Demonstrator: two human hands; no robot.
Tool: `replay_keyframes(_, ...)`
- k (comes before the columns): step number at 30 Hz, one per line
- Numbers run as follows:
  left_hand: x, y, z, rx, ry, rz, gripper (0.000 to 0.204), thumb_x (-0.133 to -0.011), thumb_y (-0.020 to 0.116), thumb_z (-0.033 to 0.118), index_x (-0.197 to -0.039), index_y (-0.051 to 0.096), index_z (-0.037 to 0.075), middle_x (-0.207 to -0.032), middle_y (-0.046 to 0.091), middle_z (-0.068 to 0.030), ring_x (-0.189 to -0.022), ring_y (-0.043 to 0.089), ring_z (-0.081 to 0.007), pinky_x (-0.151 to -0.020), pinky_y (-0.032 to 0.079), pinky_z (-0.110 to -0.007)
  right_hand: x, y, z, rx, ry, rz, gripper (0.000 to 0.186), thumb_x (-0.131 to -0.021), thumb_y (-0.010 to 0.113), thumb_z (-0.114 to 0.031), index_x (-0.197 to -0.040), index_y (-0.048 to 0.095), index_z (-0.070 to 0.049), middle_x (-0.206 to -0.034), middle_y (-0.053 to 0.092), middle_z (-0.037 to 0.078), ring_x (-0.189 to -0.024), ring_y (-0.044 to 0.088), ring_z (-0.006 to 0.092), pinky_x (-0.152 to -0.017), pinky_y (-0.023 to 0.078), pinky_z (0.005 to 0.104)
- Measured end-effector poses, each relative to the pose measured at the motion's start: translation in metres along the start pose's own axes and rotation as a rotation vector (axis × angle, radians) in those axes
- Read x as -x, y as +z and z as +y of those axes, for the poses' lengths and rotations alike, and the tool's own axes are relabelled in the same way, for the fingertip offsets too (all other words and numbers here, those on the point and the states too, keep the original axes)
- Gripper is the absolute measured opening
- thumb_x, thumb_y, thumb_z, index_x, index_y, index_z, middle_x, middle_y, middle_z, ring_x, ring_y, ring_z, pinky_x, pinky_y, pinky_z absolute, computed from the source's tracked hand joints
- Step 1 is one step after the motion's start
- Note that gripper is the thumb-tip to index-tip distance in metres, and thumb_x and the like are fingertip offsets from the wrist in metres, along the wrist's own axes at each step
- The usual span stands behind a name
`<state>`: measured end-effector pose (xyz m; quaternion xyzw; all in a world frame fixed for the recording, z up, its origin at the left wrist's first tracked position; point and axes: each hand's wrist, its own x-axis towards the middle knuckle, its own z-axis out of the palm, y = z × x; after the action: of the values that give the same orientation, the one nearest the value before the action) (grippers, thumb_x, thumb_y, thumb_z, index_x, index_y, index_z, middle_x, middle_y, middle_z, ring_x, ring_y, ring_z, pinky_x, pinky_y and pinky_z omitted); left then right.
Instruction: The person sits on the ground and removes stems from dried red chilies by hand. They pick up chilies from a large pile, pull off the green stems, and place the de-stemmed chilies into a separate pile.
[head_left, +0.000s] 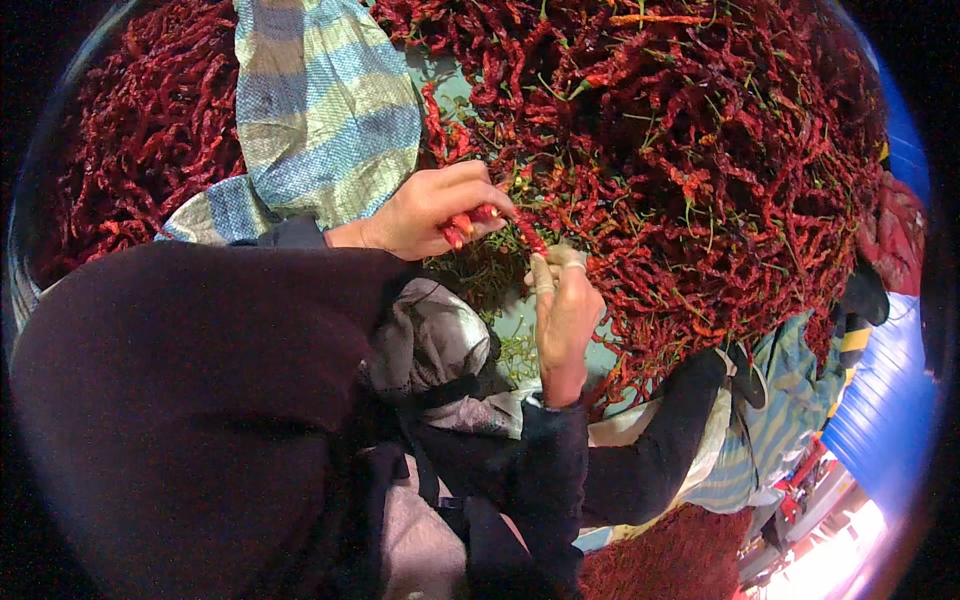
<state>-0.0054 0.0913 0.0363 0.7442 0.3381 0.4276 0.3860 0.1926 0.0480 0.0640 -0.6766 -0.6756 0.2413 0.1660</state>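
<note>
My left hand [428,208] is closed around a few wrinkled red chilli peppers [455,232], whose ends poke out of the curled fingers. Another red chilli pepper [530,236] spans the gap between my two hands. Its lower end is pinched between the thumb and fingers of my right hand [568,315], which has pale wraps on some fingertips. Below and between the hands lie loose green stems [515,350] on a pale surface. A large heap of dried red chillies [700,180] spreads just beyond and to the right of both hands.
A blue-and-cream checked woven sack [330,110] lies at the left, beside more red chillies [150,130]. A dark shoe [745,375] rests at the heap's near right edge, by a striped sack [785,400]. Blue ridged material [885,400] stands far right.
</note>
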Motion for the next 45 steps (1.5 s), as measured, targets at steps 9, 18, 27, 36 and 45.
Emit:
replay_keyframes(9, -0.004, 0.026, -0.014, -0.064, 0.196, -0.416, 0.015, -0.074, 0.057, 0.015, -0.081, 0.054, 0.002, -0.078, 0.053, -0.0071, -0.075, 0.052, -0.0263, -0.068, 0.040, -0.037, 0.010, -0.005, -0.004, -0.540, 0.254, -0.329, 0.014, -0.085, 0.053, -0.014, -0.086, 0.057, 0.000, -0.063, 0.060, 0.007, -0.051, 0.054, 0.0125, -0.050, 0.042, 0.0242)
replay_keyframes(18, -0.005, 0.017, 0.001, 0.800, -0.346, -0.588, 0.022, -0.089, 0.051, 0.019, -0.078, 0.049, -0.001, -0.075, 0.049, -0.0019, -0.071, 0.046, -0.0111, -0.064, 0.038, -0.028, 0.018, 0.011, 0.004, -1.686, 0.357, -0.382, 0.024, -0.082, 0.060, -0.025, -0.087, 0.052, -0.004, -0.069, 0.055, 0.005, -0.047, 0.046, 0.0093, -0.044, 0.033, 0.0200)
replay_keyframes(27, 0.016, 0.022, -0.011, 1.469, -0.941, -0.095, 0.022, -0.087, 0.054, 0.024, -0.077, 0.051, 0.005, -0.059, 0.042, 0.0032, -0.049, 0.037, -0.0058, -0.054, 0.036, -0.023, -0.007, -0.015, 0.055, -0.368, -0.461, -0.466, 0.021, -0.078, 0.062, -0.019, -0.092, 0.061, -0.003, -0.087, 0.062, 0.008, -0.077, 0.059, 0.0179, -0.071, 0.046, 0.0288)
replay_keyframes(36, 0.011, 0.024, -0.018, 1.131, -1.018, -0.080, 0.016, -0.078, 0.062, 0.012, -0.089, 0.059, 0.001, -0.069, 0.054, 0.0018, -0.051, 0.044, -0.0044, -0.052, 0.038, -0.021, -0.044, 0.037, 0.057, 0.413, -0.036, 0.214, 0.024, -0.074, 0.063, -0.019, -0.090, 0.061, -0.002, -0.084, 0.057, 0.011, -0.083, 0.054, 0.0289, -0.068, 0.045, 0.0373)
replay_keyframes(45, -0.012, 0.012, 0.001, 0.374, -0.186, -0.117, 0.022, -0.075, 0.062, 0.006, -0.096, 0.058, 0.002, -0.087, 0.059, -0.0067, -0.081, 0.058, -0.0171, -0.073, 0.047, -0.028, -0.018, -0.008, 0.013, 0.265, -0.199, 0.023, 0.029, -0.076, 0.061, -0.016, -0.100, 0.058, -0.001, -0.070, 0.061, 0.015, -0.063, 0.060, 0.0312, -0.057, 0.047, 0.0402)
